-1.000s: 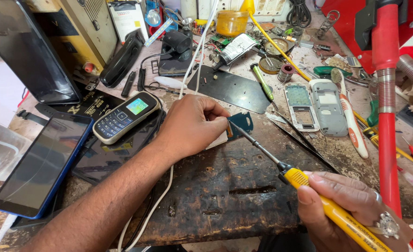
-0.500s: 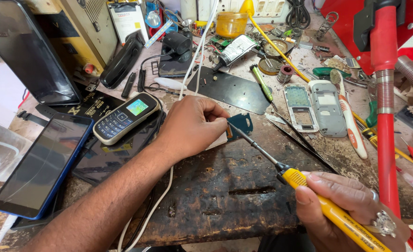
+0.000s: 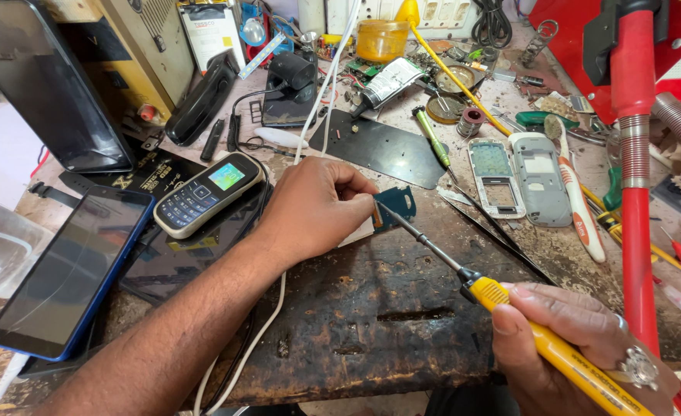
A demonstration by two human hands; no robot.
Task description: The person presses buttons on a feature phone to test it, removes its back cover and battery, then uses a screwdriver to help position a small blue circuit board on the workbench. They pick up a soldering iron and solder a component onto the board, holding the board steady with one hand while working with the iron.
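2 hands work on a scarred, dark wooden bench (image 3: 371, 347): left hand (image 3: 313, 208) pinches a small teal circuit board (image 3: 397, 206); right hand (image 3: 564, 347) grips a yellow-handled soldering iron (image 3: 510, 304) amid cluttered parts.

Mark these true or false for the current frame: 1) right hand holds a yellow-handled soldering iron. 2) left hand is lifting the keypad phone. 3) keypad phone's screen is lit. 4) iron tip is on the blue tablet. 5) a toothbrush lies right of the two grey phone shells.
1) True: the right hand grips the yellow-handled soldering iron.
2) False: the left hand pinches a small teal part on the bench; the keypad phone lies apart from it.
3) True: its screen glows.
4) False: the tip meets the small teal part; the blue tablet lies far left.
5) True: the toothbrush lies beside the grey phone shells.
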